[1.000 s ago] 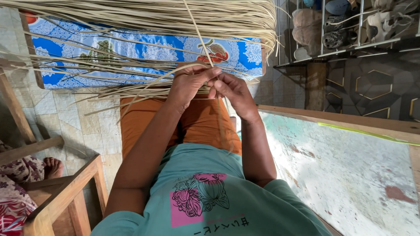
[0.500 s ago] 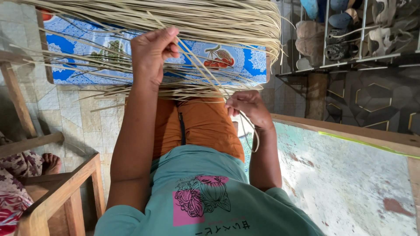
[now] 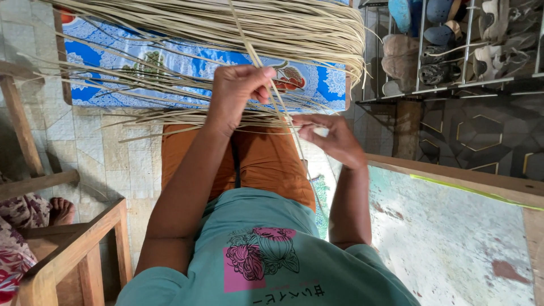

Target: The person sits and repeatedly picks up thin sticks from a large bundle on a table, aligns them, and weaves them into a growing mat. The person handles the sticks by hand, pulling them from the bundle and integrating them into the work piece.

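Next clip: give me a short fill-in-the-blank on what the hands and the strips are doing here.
The left hand pinches a pale reed strip and is raised ____ than the right hand.
The bundle of strips lies over a patterned ____ cloth.
The person's lap is covered by ____ trousers.

Missing words: higher; blue; orange

my two bare hands: left [image 3: 237, 93], right [image 3: 334, 139] | one blue patterned cloth mat [image 3: 187, 73] at 12 o'clock | one metal shoe rack [image 3: 453, 51] at 2 | pale straw-coloured reed strips [image 3: 226, 25]: too many to count

Matt dry straw strips [image 3: 243, 28], glossy patterned cloth [image 3: 170, 68], wooden frame [image 3: 73, 249]
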